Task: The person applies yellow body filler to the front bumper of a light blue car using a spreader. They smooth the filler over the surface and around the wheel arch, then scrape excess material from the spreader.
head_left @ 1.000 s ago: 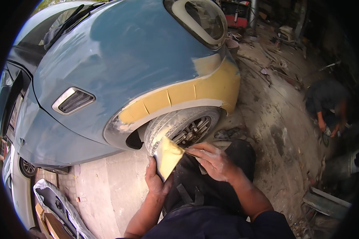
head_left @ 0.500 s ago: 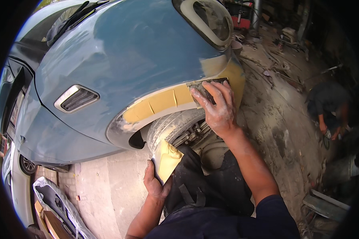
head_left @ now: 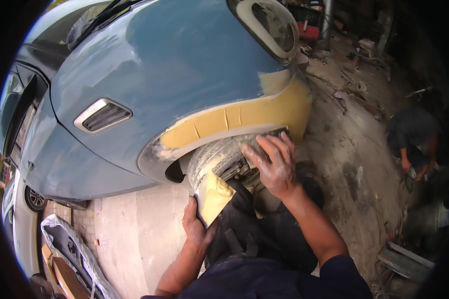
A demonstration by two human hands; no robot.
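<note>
My left hand (head_left: 196,225) is closed round the lower edge of a flat board (head_left: 213,203) smeared with yellow body filler (head_left: 223,187), which has a thicker lump near one corner. In my right hand (head_left: 275,167) is a thin dark filler spreader (head_left: 281,131), partly hidden by my fingers. Filler dust whitens those fingers. The spreader is just below the wheel arch (head_left: 212,125) of a blue car fender (head_left: 184,60), in front of the tyre (head_left: 215,155). A broad band of yellow filler with a few raised ridges covers the arch.
A silver-framed side vent (head_left: 104,116) and a headlight (head_left: 269,30) mark the car's panels. Another person (head_left: 413,139) crouches at the right. At lower left lies a plastic-wrapped part (head_left: 72,244), near a white car (head_left: 26,229). Debris litters the floor (head_left: 354,84) beyond.
My right hand has drawn the spreader down off the filler band, baring the stretch it covered. My left hand still holds the board. The whole view has shifted slightly.
</note>
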